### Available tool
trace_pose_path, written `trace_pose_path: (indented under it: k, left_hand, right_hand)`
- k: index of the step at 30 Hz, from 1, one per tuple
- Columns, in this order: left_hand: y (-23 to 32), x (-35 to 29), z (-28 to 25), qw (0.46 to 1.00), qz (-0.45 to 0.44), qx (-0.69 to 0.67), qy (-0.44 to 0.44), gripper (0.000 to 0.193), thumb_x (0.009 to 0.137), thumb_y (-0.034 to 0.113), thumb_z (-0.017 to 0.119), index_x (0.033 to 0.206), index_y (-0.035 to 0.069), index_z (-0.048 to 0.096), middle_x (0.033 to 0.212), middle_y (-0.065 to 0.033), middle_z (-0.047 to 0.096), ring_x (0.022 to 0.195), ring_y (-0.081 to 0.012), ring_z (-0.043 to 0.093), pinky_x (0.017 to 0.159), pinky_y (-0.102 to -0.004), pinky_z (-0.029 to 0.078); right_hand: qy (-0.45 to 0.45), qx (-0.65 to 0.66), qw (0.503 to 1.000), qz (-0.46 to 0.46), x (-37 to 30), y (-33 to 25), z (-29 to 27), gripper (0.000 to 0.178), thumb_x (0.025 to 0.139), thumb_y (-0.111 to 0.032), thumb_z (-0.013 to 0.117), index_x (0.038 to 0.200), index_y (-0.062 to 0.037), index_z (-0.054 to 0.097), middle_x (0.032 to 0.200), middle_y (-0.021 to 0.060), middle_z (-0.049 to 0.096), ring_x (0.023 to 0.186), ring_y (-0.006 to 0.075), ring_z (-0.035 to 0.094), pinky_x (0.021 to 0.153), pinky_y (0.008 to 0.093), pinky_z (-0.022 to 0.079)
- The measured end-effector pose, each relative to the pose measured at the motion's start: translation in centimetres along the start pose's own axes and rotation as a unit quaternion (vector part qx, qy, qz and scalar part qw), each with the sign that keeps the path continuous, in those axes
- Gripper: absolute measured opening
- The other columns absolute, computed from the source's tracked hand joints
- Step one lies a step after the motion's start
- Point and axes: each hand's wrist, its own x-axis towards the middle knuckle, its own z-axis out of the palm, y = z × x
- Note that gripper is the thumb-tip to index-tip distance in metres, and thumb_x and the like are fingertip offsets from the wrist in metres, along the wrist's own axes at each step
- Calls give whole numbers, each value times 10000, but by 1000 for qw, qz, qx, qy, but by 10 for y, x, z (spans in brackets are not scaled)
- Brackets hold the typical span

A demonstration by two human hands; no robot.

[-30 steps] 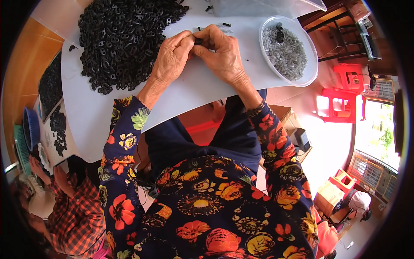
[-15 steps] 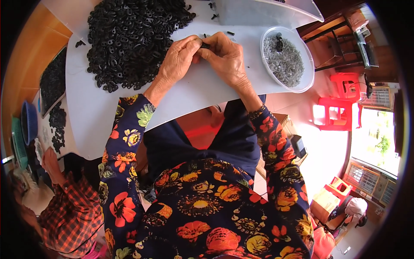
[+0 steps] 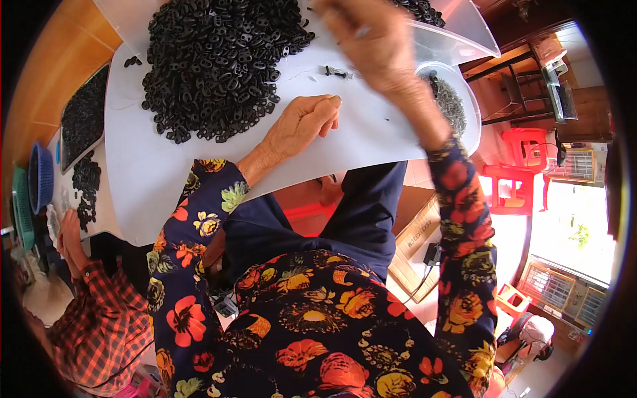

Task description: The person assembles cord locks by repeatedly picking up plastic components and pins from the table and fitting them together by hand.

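My left hand [image 3: 302, 127] rests just above the white table, its fingers curled and the thumb pressed against the forefinger. Whatever is inside the curl, if anything, is hidden. My right hand [image 3: 373, 44] is raised at the far edge of the table beside a translucent plastic bin [image 3: 446, 41]; motion smears its fingers. A big heap of small black oval plastic pieces with two holes [image 3: 212, 69] lies to the left of my hands. Between them a few small black and clear parts [image 3: 337, 71] lie on the table. My right forearm partly covers a round clear tub of small transparent pieces [image 3: 452, 109].
Black pieces [image 3: 424, 12] lie in the bin. At left, a co-worker in a checked shirt [image 3: 106, 325] sits by a tray of black parts [image 3: 85, 119], with blue [image 3: 41, 178] and green baskets [image 3: 22, 209] nearby. Red stools [image 3: 511, 189] and a cardboard box [image 3: 417, 232] stand at right.
My hands, together around a small black piece before, are now apart. The right has swung up and away toward the bin; the left has dropped slightly nearer. The view has shifted a little.
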Motion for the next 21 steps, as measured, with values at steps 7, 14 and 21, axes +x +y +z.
trace_pose_path:
  k: [7,14,21]
  left_hand:
    - [5,1,-1,999,-33,-18,-13,501,985,388,398,630,37,438,604,-11,442,697,-133,478,662,-273,395]
    - [6,0,-1,1000,-24,-17,-9,509,968,415,416,641,27,453,584,-2,432,628,-110,436,593,-273,373]
    - [0,0,0,1000,1,12,4,516,956,427,417,662,10,492,551,-5,427,557,-95,406,529,-277,360]
  right_hand:
    - [-132,-134,981,43,-32,68,79,164,814,-40,569,956,-37,651,832,127,641,730,328,622,695,395,507]
    - [-314,13,941,122,-24,57,71,164,813,-60,582,950,-26,666,733,110,640,647,228,622,684,336,522]
    - [-192,32,955,224,-26,60,55,159,800,-91,614,926,-38,693,828,130,696,741,243,672,722,330,538]
